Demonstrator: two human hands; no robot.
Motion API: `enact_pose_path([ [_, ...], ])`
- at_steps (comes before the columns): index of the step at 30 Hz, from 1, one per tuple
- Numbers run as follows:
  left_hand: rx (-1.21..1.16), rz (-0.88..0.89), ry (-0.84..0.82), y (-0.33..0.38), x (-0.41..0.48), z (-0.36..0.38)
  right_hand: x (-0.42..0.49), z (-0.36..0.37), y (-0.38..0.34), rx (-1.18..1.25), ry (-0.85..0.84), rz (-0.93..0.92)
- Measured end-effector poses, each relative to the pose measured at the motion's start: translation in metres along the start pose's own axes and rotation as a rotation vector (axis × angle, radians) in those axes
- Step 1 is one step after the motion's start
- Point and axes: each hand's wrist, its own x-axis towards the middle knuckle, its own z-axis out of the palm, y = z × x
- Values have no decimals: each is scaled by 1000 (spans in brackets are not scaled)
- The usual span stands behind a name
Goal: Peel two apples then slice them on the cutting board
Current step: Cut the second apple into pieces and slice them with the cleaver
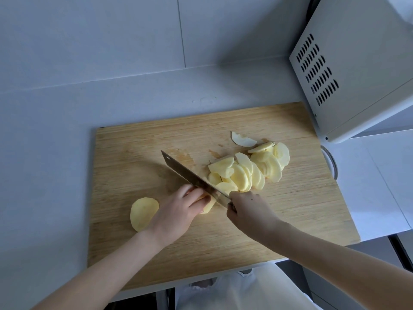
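Apple piece [207, 207] under gripping left hand [176, 212], right hand [248, 211] grasping knife [185, 172], slices [242, 175] beside, microwave [357, 52] behind.

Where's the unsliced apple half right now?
Head view: the apple half lies at the left edge of the board, just left of the left hand, well apart from the slices on the right.

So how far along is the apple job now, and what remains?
Done: peeling looks finished, and a pile of slices lies on the cutting board. In hand: the right grip holds the knife on a peeled piece that the left grip steadies. Left: that piece and the peeled half at the board's left edge.
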Motion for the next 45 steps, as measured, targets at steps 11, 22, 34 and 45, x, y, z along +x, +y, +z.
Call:
enact_pose_path([
  [11, 36, -3, -8, -2, -4, 1, -20, -19, 13, 102, 58, 23],
  [22, -160, -335, 110, 13, -8, 3, -29, -25, 5, -73, 12, -33],
  [34, -426, -748, 127, 21, 0, -2, 2, -7, -1, 4, -13, -19],
  [45, -419, -705, 138, 15, -4, 5, -21, -18, 0, -16, 73, -35],
])
